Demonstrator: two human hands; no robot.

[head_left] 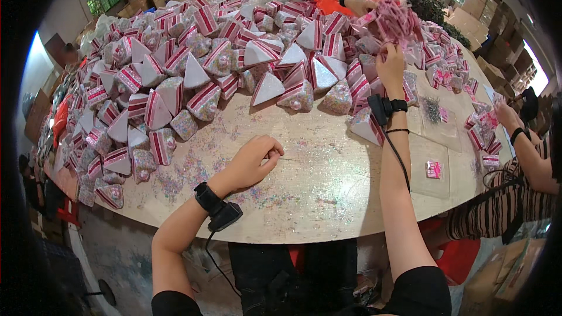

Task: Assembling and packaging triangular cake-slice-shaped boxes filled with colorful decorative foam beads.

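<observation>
My left hand point(257, 155) rests on the pale table with its fingers curled in, and nothing shows in it. My right hand point(390, 61) is stretched far across the table, fingers pinched at the lower edge of a tangled bunch of pink strings point(397, 23). Just beyond, the hands of a person point(360, 6) opposite are close to the same bunch. Left of my right arm lies a big heap of cake-slice-shaped ornaments point(268, 89), white-sided with red and pink stripes and glittery backs. One slice point(367, 126) lies right beside my right wrist.
Loose glitter point(205, 169) is scattered over the table point(328, 164). Right of my forearm are clear plastic bags point(448, 169) with a small pink label point(433, 169). Another person's arm point(524, 146) works at the right edge. Cords run from both my wrist devices point(222, 213).
</observation>
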